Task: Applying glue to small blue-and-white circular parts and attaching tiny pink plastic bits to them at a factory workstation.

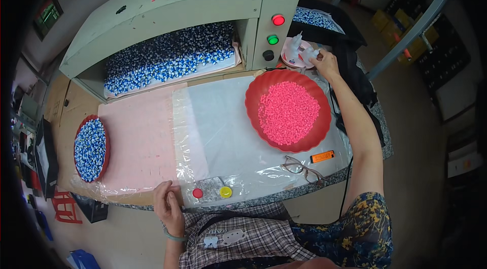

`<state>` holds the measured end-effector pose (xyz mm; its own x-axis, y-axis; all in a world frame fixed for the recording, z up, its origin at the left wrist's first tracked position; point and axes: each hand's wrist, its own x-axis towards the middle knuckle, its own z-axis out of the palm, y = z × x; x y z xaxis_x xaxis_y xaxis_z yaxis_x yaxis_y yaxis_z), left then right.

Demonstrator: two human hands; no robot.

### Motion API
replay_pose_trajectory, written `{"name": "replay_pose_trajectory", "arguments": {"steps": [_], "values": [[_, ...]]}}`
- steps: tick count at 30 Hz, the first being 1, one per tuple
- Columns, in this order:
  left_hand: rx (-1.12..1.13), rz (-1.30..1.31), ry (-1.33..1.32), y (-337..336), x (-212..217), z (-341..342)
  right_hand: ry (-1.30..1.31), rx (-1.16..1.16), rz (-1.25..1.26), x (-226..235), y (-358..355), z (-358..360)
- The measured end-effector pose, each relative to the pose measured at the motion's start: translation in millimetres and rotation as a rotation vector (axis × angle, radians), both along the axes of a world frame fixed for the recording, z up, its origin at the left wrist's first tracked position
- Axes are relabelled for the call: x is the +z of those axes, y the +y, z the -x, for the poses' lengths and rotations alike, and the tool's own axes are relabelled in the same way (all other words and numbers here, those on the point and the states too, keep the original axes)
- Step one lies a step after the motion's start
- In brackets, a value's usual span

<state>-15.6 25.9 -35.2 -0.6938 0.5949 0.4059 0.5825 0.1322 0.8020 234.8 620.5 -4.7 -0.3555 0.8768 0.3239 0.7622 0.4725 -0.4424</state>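
My right hand (327, 65) is stretched out to the back right, its fingers closed round a small white plastic bottle (310, 55). That bottle is over a pink plate (290, 63), where a white squeeze bottle (294, 48) with a pointed nozzle stands upright. Close to my right forearm lies a red scalloped bowl (253, 101) with bright pink small pieces (289, 112) in it. At the table's front edge rests my left hand (170, 209), fingers loosely bent and a little apart, with nothing seen in it. A red round cap (197, 193) and a yellow round cap (225, 192) are beside it.
A pale machine (167, 7) with lit red and green buttons spans the back; blue-and-white pieces (177, 61) fill its opening. Another red bowl of such pieces (91, 149) stands left. Glasses (303, 169) and an orange box-like object (322, 157) lie near the front edge.
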Motion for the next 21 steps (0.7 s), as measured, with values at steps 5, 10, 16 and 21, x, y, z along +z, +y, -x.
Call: {"name": "replay_pose_trajectory", "arguments": {"steps": [5,10,16,21], "values": [[-0.016,-0.02,-0.106,4.6,-2.3,-4.9,-0.107,-0.028,0.002,-7.3,-13.7,17.0],[-0.018,0.009,-0.026,6.2,-6.4,-2.0,-0.147,-0.014,0.027,-12.3,-7.9,16.6],[-0.011,-0.004,-0.01,4.4,-2.3,2.5,-0.038,0.042,-0.03,-12.6,-4.7,-6.6],[0.021,-0.013,-0.02,-6.6,-2.2,1.6,0.021,0.026,-0.114,25.1,-45.4,-15.0]]}}
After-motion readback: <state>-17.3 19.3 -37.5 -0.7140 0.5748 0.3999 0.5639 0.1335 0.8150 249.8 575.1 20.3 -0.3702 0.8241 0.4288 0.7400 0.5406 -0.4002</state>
